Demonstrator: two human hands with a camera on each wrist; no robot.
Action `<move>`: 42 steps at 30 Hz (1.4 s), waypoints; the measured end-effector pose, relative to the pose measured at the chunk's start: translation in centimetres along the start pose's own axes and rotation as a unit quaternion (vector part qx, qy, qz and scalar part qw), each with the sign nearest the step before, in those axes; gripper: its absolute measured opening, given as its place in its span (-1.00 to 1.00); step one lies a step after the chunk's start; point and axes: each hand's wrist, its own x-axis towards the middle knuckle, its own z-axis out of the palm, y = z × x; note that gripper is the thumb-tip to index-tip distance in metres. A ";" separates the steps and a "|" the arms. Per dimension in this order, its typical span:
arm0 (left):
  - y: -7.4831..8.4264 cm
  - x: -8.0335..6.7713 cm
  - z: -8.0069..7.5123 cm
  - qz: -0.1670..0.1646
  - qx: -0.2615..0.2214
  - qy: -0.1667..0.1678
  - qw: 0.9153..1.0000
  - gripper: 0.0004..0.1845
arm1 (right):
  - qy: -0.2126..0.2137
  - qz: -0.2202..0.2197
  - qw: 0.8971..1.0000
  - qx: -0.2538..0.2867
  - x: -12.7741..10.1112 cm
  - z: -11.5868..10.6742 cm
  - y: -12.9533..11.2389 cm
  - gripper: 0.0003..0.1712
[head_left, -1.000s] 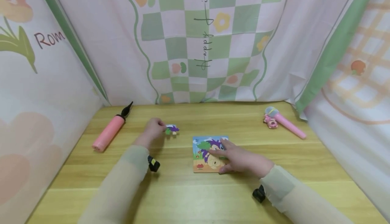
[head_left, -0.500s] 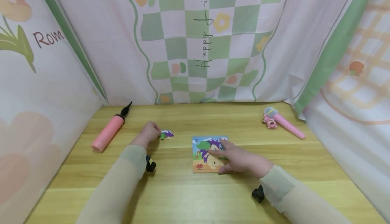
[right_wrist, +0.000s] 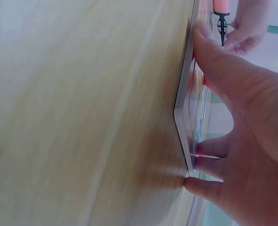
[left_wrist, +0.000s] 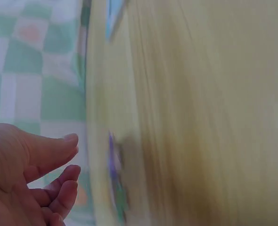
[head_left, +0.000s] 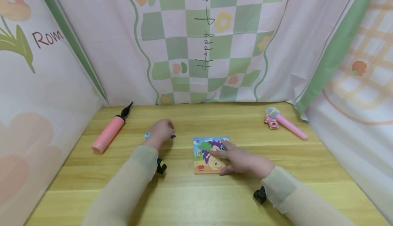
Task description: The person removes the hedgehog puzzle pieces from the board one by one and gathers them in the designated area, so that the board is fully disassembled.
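In the head view, my right hand (head_left: 239, 157) rests spread over a square hedgehog puzzle (head_left: 201, 164) lying on the table. In the right wrist view its thumb (right_wrist: 214, 47) touches one edge and its fingertips meet another. My left hand (head_left: 161, 132) hovers farther left, thumb and fingers apart with nothing between them in the left wrist view. A purple and green puzzle piece (left_wrist: 113, 174), blurred there, lies close by. Only a purple bit of that piece (head_left: 173, 136) shows past the hand in the head view. Left of the wrist, a light-blue piece (head_left: 147, 135) shows partly.
A pink hand pump (head_left: 108, 133) with a black nozzle lies at the table's left. At the right is a pink toy microphone (head_left: 290, 125) with a small bear figure (head_left: 272, 123). A patterned curtain (head_left: 196, 48) stands behind the table (head_left: 199, 202).
My left hand first drew the purple and green piece a little left, then let it go and moved right over it, baring a light-blue piece. My right hand stays on the puzzle.
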 end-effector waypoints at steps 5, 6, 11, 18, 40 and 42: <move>3.4 -0.3 1.9 0.031 -0.030 -0.038 0.998 -0.89 | 0.002 -0.004 1.000 -0.003 0.0 -0.1 0.0 -0.08; 4.1 -0.3 2.3 0.037 -0.034 -0.046 0.998 -0.87 | 0.002 -0.005 1.000 -0.005 0.0 -0.1 0.0 -0.08; 7.2 -0.8 5.0 0.077 -0.047 -0.082 0.992 -0.88 | 0.006 -0.012 1.000 -0.009 0.0 -0.1 0.2 -0.08; 10.3 -1.6 8.2 0.117 -0.046 -0.129 0.984 -0.91 | 0.019 -0.049 0.999 -0.015 0.0 0.0 0.6 -0.08; 10.9 -1.9 10.1 0.096 -0.041 -0.133 0.986 -0.83 | 0.030 -0.026 0.999 -0.015 -0.6 0.3 0.6 -0.16; 10.5 -1.6 10.1 0.106 -0.030 -0.126 0.986 -0.82 | 0.033 -0.024 0.999 -0.015 -0.7 0.3 0.4 -0.14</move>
